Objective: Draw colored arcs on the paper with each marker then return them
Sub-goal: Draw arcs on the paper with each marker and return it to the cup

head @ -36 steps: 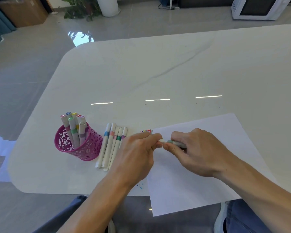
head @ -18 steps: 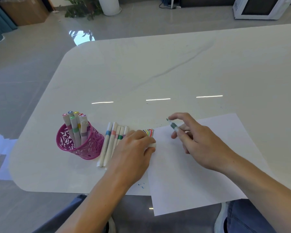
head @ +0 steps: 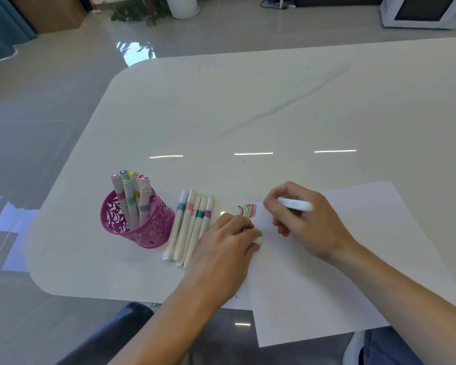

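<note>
Right hand [head: 306, 227] hides marker [head: 295, 204] tip; left hand [head: 227, 246] half-covers cap [head: 258, 240].

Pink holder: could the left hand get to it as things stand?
Probably yes. Only the flat row of markers lies between the left hand and the pink holder, low enough to pass over. It does hold what looks like a cap.

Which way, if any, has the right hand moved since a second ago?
Yes. The right hand, gripping the marker, has moved toward the far edge of the paper: it was nearer than the colored arcs and is now level with them.
</note>
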Available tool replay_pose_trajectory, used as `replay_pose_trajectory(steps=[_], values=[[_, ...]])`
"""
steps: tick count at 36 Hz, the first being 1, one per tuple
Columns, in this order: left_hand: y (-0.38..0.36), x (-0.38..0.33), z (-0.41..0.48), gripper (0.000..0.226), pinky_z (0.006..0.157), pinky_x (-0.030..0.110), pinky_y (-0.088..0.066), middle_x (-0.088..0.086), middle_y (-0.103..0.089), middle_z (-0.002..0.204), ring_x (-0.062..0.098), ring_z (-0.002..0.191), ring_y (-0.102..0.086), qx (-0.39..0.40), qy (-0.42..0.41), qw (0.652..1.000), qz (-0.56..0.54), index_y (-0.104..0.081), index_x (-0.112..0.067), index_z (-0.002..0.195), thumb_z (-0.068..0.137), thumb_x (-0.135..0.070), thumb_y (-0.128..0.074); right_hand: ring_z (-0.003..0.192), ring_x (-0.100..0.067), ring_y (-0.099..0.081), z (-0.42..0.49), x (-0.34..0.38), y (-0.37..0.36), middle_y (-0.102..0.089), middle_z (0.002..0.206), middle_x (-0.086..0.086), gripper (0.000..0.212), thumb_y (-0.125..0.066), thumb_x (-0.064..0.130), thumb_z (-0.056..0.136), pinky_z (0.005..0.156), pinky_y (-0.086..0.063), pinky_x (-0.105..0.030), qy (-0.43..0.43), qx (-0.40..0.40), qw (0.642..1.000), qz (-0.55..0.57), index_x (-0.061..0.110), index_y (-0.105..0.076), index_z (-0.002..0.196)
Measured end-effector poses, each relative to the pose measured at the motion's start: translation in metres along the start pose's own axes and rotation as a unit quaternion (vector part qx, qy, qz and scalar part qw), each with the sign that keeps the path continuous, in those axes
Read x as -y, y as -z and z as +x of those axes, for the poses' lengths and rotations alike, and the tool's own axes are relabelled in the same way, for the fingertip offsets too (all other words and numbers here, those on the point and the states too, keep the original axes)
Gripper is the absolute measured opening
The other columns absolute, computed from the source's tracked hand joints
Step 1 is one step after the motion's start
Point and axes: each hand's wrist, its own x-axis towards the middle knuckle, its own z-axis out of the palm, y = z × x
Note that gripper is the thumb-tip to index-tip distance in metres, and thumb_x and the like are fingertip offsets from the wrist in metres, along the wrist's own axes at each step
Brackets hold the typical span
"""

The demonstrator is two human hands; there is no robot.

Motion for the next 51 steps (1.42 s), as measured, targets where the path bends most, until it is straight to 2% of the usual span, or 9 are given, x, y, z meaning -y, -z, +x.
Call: replay_pose_trajectory(steps=[5, 8, 11, 17, 23, 30, 35, 42, 51], values=[[-0.003, 0.004, -0.001, 0.011, 0.081, 0.029, -0.054, -0.003, -0.071, 0.106, 0.019, 0.094, -0.064, -0.009, -0.021, 1.0, 0.004, -0.078, -0.015, 0.097, 0.087, -0.014, -0.076, 0.055, -0.02, -0.066, 0.003, -0.004, -0.008, -0.071, 0.067, -0.006, 0.022, -0.057, 0.031, 0.1, 0.053, -0.053, -0.027, -0.01, -0.024, 0.997, 0.076, 0.026, -0.074, 0.087], [-0.004, 0.007, -0.002, 0.012, 0.084, 0.029, -0.053, -0.004, -0.072, 0.111, 0.019, 0.094, -0.064, -0.009, -0.033, 0.999, 0.009, -0.078, -0.016, 0.099, 0.087, -0.016, -0.076, 0.056, -0.023, -0.069, 0.003, -0.009, -0.01, -0.074, 0.069, -0.007, 0.008, -0.061, 0.019, 0.1, 0.055, -0.055, -0.028, -0.007, -0.031, 0.996, 0.078, 0.026, -0.064, 0.098], [-0.005, 0.009, -0.003, 0.013, 0.084, 0.028, -0.053, -0.006, -0.072, 0.114, 0.019, 0.094, -0.064, -0.011, -0.04, 0.999, 0.011, -0.077, -0.017, 0.1, 0.087, -0.016, -0.077, 0.057, -0.023, -0.072, 0.001, -0.012, -0.011, -0.076, 0.07, -0.007, 0.014, -0.068, 0.011, 0.097, 0.054, -0.056, -0.025, -0.017, -0.053, 0.995, 0.081, 0.019, -0.058, 0.091], [-0.002, 0.009, -0.003, 0.013, 0.084, 0.026, -0.05, -0.005, -0.07, 0.118, 0.019, 0.096, -0.062, 0.002, -0.033, 0.999, 0.012, -0.077, -0.019, 0.101, 0.087, -0.019, -0.076, 0.06, -0.022, -0.076, 0.0, -0.011, -0.013, -0.076, 0.069, -0.005, 0.02, -0.074, 0.025, 0.086, 0.054, -0.06, -0.03, -0.025, -0.071, 0.995, 0.063, 0.015, -0.057, 0.084], [-0.001, 0.009, -0.001, 0.013, 0.083, 0.025, -0.047, -0.006, -0.071, 0.116, 0.02, 0.094, -0.062, -0.001, -0.023, 1.0, 0.019, -0.077, -0.021, 0.098, 0.085, -0.019, -0.078, 0.063, -0.021, -0.077, 0.0, -0.014, -0.012, -0.077, 0.071, -0.003, 0.02, -0.075, 0.025, 0.09, 0.059, -0.064, -0.038, -0.022, -0.069, 0.997, 0.04, 0.017, -0.057, 0.086], [-0.001, 0.007, -0.001, 0.014, 0.082, 0.025, -0.049, -0.007, -0.071, 0.114, 0.019, 0.094, -0.063, 0.002, -0.016, 1.0, 0.025, -0.078, -0.022, 0.098, 0.084, -0.02, -0.079, 0.063, -0.018, -0.076, 0.001, -0.016, -0.014, -0.076, 0.07, 0.001, 0.02, -0.076, 0.024, 0.091, 0.059, -0.063, -0.035, -0.009, -0.066, 0.998, 0.013, 0.021, -0.057, 0.084], [0.001, 0.006, -0.001, 0.012, 0.082, 0.027, -0.052, -0.005, -0.071, 0.115, 0.02, 0.095, -0.063, 0.009, -0.011, 1.0, 0.025, -0.077, -0.022, 0.097, 0.086, -0.02, -0.077, 0.059, -0.017, -0.072, 0.001, -0.014, -0.015, -0.074, 0.068, 0.003, 0.02, -0.072, 0.038, 0.082, 0.06, -0.057, -0.036, -0.003, -0.063, 0.998, -0.003, 0.027, -0.055, 0.08], [0.002, 0.004, 0.0, 0.013, 0.081, 0.027, -0.052, -0.007, -0.071, 0.115, 0.02, 0.095, -0.063, 0.015, -0.001, 1.0, 0.024, -0.078, -0.022, 0.098, 0.086, -0.02, -0.078, 0.058, -0.021, -0.073, 0.002, -0.014, -0.015, -0.074, 0.066, 0.0, 0.019, -0.073, 0.029, 0.08, 0.059, -0.059, -0.042, -0.023, -0.077, 0.997, 0.01, 0.019, -0.057, 0.08], [0.0, 0.005, 0.0, 0.013, 0.079, 0.03, -0.054, -0.007, -0.072, 0.112, 0.02, 0.093, -0.063, 0.005, -0.009, 1.0, 0.029, -0.078, -0.022, 0.097, 0.084, -0.019, -0.079, 0.055, -0.025, -0.071, 0.002, -0.011, -0.016, -0.074, 0.063, -0.003, 0.018, -0.073, 0.028, 0.078, 0.055, -0.058, -0.042, -0.029, -0.089, 0.996, 0.008, 0.025, -0.056, 0.076]])
